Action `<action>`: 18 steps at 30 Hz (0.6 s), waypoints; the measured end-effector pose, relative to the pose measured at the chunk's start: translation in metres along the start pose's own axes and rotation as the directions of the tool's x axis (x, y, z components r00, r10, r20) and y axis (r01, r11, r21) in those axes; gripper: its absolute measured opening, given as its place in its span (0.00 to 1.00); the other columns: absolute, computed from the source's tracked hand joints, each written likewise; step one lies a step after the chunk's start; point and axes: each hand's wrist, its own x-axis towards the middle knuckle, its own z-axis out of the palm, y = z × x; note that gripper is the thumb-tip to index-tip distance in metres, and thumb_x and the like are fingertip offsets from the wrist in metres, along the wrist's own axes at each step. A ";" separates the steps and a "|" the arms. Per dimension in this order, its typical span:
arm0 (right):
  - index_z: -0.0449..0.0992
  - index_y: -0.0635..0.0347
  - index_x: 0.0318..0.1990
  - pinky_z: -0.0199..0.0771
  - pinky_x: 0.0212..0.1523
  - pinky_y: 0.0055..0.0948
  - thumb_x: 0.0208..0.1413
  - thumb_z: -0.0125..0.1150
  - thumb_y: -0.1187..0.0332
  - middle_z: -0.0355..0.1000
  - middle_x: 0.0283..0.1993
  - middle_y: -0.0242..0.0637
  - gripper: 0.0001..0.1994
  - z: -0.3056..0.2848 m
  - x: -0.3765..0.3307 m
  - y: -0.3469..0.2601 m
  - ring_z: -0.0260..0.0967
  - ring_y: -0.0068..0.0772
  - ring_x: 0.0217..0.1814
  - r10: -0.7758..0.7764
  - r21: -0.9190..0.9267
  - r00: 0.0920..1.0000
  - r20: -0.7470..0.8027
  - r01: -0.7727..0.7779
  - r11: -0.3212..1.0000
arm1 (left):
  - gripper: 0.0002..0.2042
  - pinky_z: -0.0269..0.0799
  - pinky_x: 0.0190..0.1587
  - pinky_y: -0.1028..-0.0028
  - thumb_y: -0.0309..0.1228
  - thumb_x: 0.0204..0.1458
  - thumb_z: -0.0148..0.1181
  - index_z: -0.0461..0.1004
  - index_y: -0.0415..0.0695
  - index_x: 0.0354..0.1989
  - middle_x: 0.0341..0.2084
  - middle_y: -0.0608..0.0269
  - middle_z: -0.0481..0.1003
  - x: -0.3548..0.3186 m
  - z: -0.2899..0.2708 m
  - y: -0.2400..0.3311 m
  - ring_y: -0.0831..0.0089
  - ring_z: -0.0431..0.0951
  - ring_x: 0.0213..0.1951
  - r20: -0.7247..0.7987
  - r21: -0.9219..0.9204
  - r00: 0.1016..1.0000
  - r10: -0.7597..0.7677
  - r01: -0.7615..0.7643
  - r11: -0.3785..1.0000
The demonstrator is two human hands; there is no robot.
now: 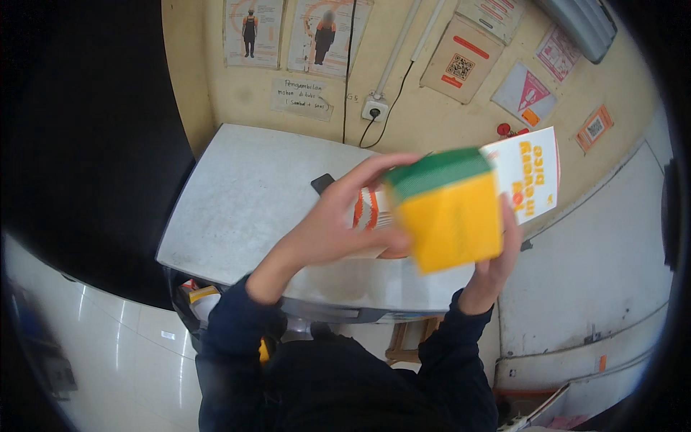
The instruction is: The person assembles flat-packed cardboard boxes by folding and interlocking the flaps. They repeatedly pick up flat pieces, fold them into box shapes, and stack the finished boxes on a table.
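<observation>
A yellow box with a green top band is held up in front of me over the white tabletop, slightly blurred. On its left side is my left hand, with the thumb on the near face and the fingers at the green band. My right hand grips the right edge, its palm partly hidden behind the box. A white printed card or carton panel shows behind the box at the right; whether it is joined to the box I cannot tell. Orange-and-white patterned packaging appears behind my left hand, mostly covered.
The white table stands against a wall with posters and a socket with a black cable. A dark flat object lies near the middle. Below the left edge hangs a dark bin or bag. A wooden stool shows underneath.
</observation>
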 end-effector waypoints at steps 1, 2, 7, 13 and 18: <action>0.59 0.67 0.57 0.66 0.54 0.32 0.59 0.49 0.67 0.65 0.54 0.41 0.21 -0.011 0.023 0.001 0.65 0.30 0.55 -0.043 -0.074 0.998 -0.049 0.039 0.996 | 0.35 0.62 0.53 0.70 0.41 0.42 0.66 0.60 0.43 0.59 0.50 0.57 0.67 0.027 0.018 -0.014 0.70 0.68 0.51 -0.027 -0.071 1.000 -0.013 0.011 0.997; 0.59 0.67 0.57 0.64 0.55 0.32 0.60 0.48 0.66 0.65 0.55 0.41 0.21 -0.023 0.045 0.003 0.64 0.30 0.56 -0.107 -0.124 0.993 -0.052 0.100 0.987 | 0.33 0.61 0.52 0.71 0.44 0.45 0.64 0.61 0.43 0.58 0.50 0.57 0.68 0.054 0.036 -0.031 0.70 0.67 0.52 -0.089 -0.122 0.995 0.038 -0.048 0.991; 0.59 0.69 0.58 0.59 0.57 0.31 0.59 0.48 0.65 0.62 0.58 0.43 0.23 -0.087 0.111 0.046 0.60 0.34 0.59 -0.177 -0.466 0.973 -0.147 0.089 0.880 | 0.25 0.66 0.48 0.68 0.47 0.50 0.57 0.67 0.38 0.48 0.39 0.48 0.73 0.131 0.087 -0.131 0.62 0.73 0.45 -0.353 -0.008 0.895 -0.275 0.291 0.957; 0.59 0.68 0.59 0.57 0.58 0.31 0.58 0.50 0.63 0.61 0.59 0.41 0.24 -0.157 0.112 0.094 0.58 0.33 0.60 0.029 -0.470 0.959 -0.282 -0.164 0.867 | 0.27 0.64 0.45 0.59 0.53 0.49 0.52 0.71 0.37 0.40 0.38 0.47 0.74 0.118 0.107 -0.201 0.54 0.74 0.42 -0.400 0.126 0.824 -0.401 0.483 0.867; 0.59 0.65 0.59 0.57 0.60 0.37 0.57 0.52 0.59 0.59 0.60 0.46 0.26 -0.227 0.096 0.120 0.61 0.34 0.58 0.015 -0.616 0.964 -0.264 -0.181 0.767 | 0.28 0.55 0.54 0.55 0.55 0.48 0.51 0.71 0.41 0.46 0.43 0.50 0.73 0.113 0.116 -0.200 0.56 0.72 0.47 -0.416 0.281 0.841 -0.345 0.480 0.831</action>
